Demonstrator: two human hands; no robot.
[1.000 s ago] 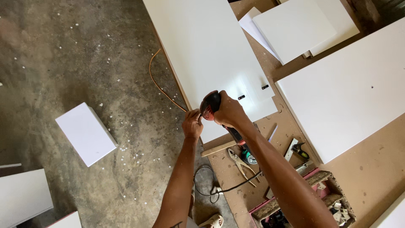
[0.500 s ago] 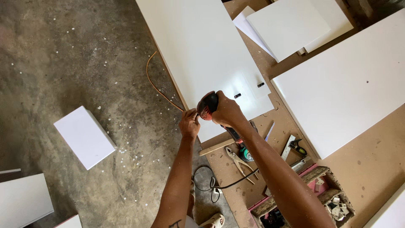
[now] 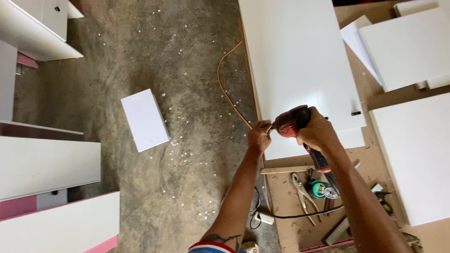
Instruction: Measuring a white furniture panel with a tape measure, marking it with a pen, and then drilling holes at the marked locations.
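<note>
head view: both hands grip the red drill (image 3: 291,121) (right (image 3: 318,132) behind, left (image 3: 259,136) at its nose).

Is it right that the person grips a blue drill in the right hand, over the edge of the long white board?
Not quite. The drill is red, not blue, as the head view shows. The right hand does grip it over the edge of the long white board.

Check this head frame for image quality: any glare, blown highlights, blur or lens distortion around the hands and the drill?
Head view: daylight, soft and even, with no hard shadows; the large white panel is close to blown out, its surface detail lost; the red drill in the right hand and the left hand at its front are fairly sharp; panel edges splay outward, suggesting wide-angle distortion.
</note>
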